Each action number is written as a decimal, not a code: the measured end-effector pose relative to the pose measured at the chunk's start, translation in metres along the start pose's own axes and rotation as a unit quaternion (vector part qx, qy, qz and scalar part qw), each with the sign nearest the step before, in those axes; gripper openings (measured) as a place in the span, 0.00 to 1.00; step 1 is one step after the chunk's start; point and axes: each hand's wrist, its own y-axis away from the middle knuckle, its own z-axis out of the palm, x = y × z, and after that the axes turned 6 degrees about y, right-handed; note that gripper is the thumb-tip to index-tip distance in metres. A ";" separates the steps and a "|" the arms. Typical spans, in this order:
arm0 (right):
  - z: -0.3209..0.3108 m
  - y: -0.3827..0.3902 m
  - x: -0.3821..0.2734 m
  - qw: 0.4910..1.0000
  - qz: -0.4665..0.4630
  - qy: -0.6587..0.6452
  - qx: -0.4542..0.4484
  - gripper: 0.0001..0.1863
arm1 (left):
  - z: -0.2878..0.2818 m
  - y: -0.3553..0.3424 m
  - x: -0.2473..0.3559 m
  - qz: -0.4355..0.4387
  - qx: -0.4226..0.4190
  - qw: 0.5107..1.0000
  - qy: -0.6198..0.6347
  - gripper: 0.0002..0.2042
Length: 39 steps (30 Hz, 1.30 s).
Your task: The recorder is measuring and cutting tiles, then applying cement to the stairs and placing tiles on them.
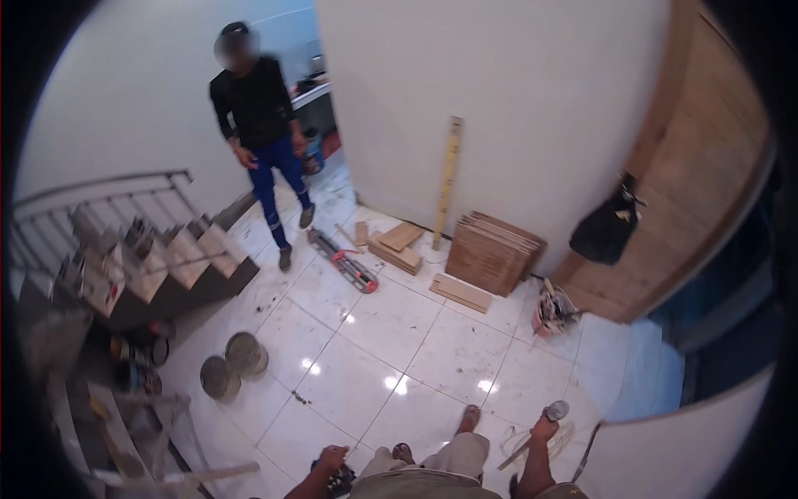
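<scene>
My right hand (544, 430) is closed around a grey tool with a round head (557, 410), raised at the lower right; its exact kind is too small to make out. Below that hand, a pale looped cord (563, 437) lies on the floor. My left hand (334, 457) hangs at the lower left, fingers loosely apart, with nothing visible in it. Just under it is a dark mottled thing (342, 480), partly hidden by my forearm.
A person (262, 116) stands at the back left beside a red-and-grey tile cutter (342, 261). Brown tiles (490, 256) lean on the wall near a yellow level (450, 179). Two round buckets (246, 354), a tool-filled bucket (551, 316), stairs (166, 262) and a wooden frame (158, 441) surround the tiled floor.
</scene>
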 end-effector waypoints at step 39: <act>0.654 0.625 -0.551 0.588 -0.537 0.122 -0.592 0.17 | -0.357 -0.281 0.193 -0.077 -0.052 0.988 -0.122 0.30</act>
